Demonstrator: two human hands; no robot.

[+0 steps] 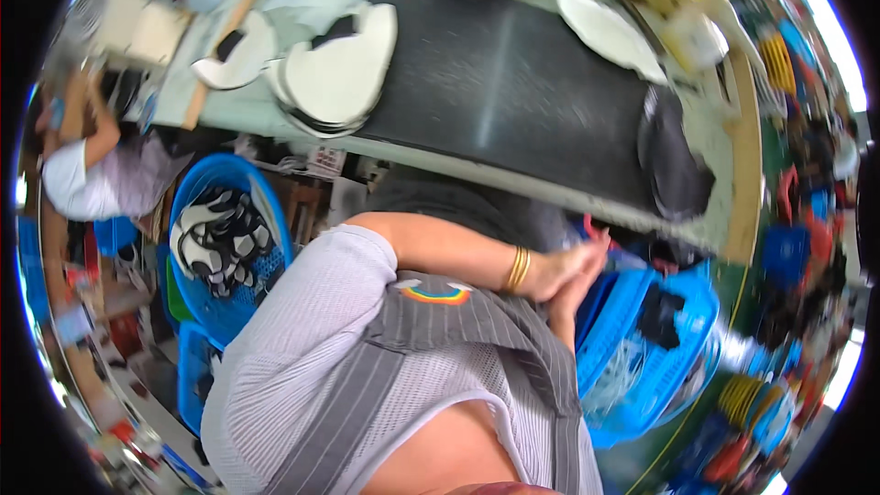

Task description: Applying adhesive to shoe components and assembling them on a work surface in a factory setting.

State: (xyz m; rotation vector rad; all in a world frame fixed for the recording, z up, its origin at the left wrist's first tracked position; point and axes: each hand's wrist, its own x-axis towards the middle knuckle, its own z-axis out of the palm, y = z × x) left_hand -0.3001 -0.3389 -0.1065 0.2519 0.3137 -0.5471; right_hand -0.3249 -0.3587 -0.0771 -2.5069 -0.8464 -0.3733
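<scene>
My left arm, with gold bangles (519, 269) at the wrist, reaches across my body to the right. My left hand (555, 273) meets my right hand (570, 299) beside the apron, the two laid against each other. Their fingers look stretched out and nothing shows between them, though they are slightly blurred and overlap. Right beside them stands a blue plastic basket (600, 359) with dark pieces and pale strips in it. Ahead, a black mat (513, 82) covers part of the workbench, with a dark curved piece (674, 154) at its right end.
White cut pieces (335, 78) are stacked at the mat's left, near a wooden stick (220, 46). A white piece (612, 35) lies at the far right. At my left, a round blue basket (225, 170) holds black and white pieces. Another person (101, 170) sits far left.
</scene>
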